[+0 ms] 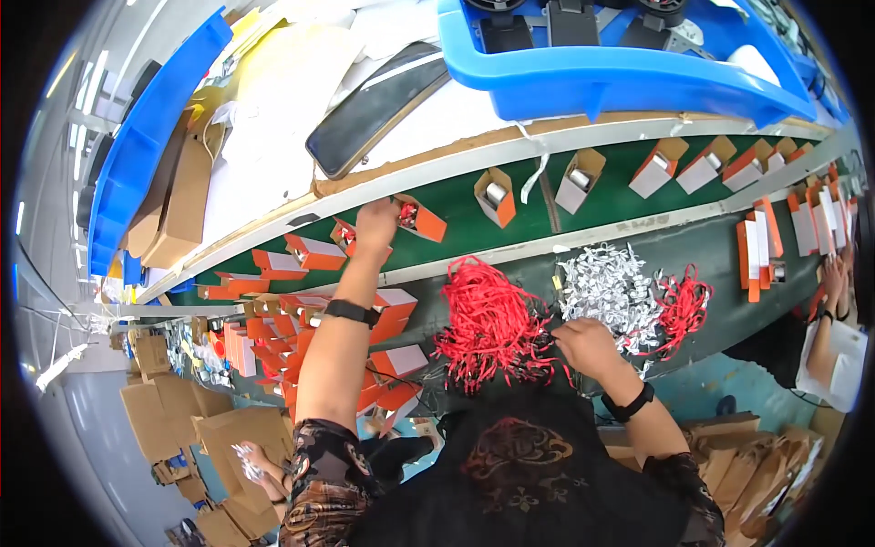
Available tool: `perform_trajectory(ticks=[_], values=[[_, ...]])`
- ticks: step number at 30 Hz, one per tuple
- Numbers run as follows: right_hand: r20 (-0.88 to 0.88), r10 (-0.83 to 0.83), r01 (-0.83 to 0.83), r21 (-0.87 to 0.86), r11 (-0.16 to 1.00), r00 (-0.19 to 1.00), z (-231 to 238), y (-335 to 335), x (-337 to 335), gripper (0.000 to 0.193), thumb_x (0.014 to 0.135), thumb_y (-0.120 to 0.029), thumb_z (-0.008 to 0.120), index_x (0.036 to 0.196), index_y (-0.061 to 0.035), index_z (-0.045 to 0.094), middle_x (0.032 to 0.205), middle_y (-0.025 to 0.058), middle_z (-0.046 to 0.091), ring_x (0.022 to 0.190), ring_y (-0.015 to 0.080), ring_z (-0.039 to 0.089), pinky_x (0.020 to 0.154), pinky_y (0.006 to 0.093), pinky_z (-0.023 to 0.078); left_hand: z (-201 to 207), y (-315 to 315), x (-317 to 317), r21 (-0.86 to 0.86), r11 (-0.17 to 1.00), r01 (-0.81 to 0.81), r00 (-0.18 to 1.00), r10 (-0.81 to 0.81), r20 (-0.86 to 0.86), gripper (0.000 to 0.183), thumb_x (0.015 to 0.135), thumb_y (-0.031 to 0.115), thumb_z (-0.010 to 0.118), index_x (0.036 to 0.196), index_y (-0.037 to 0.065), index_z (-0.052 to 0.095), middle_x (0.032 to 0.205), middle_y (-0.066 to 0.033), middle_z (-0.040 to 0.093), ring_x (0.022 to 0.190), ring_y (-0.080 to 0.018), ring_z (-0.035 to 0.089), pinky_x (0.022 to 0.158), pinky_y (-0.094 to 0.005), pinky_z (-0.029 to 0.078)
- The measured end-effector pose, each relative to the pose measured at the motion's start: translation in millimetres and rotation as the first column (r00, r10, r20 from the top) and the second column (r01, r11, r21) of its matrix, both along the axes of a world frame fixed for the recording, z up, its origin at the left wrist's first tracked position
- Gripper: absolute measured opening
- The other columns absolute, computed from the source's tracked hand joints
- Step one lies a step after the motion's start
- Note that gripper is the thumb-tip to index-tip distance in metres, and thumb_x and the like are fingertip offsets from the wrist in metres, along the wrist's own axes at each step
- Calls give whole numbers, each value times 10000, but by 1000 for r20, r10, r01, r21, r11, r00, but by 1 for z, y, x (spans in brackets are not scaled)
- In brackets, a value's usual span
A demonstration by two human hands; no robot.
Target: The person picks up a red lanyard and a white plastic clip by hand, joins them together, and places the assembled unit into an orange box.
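Observation:
My left hand (375, 226) reaches over the green belt (365, 263), between two open orange-and-white boxes. Its fingers curl down; what they hold, if anything, is hidden. Red material shows in the box (426, 224) right of it and in the box (344, 239) just left of it. My right hand (588, 348) is low over the dark table, fingers drawn together at the right edge of a heap of red straps (492, 319). I cannot make out what is between them. Just beyond that hand lies a heap of small silvery-white pieces (606, 287), with a smaller red strap pile (684, 310) beside it.
More open boxes (579, 180) stand along the belt. Stacked orange boxes (392, 314) crowd the left of the table. A phone (374, 109) and blue bins (620, 82) sit on the shelf above. Other people's hands show at right (831, 278) and lower left (260, 463).

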State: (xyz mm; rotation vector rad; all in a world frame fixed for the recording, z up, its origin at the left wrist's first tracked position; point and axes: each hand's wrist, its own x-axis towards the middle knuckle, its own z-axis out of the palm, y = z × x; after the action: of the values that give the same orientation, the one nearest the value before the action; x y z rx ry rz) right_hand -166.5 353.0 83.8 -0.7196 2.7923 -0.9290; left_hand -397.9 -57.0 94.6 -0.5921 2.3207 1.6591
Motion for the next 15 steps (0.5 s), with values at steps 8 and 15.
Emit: perform_trajectory(ticks=[8,15], values=[[85,-175,173,39,984,981,-6,23,58,134,788,-151,689,906,-88,700,805,105,642,776,314,633,715,424,507,-12,39,26,-894,209,397,754,-629,187,509,770,172,626,1267,104,541,1262,-117,597,1163,-344,553,901,-462,511],[152,-167,151,111,982,974,-21,26,76,157,805,-162,666,938,-85,701,833,113,647,806,326,632,729,426,512,20,49,23,-899,211,384,840,-484,245,435,801,145,622,1229,94,560,1282,-129,542,1163,-340,555,928,-453,509]])
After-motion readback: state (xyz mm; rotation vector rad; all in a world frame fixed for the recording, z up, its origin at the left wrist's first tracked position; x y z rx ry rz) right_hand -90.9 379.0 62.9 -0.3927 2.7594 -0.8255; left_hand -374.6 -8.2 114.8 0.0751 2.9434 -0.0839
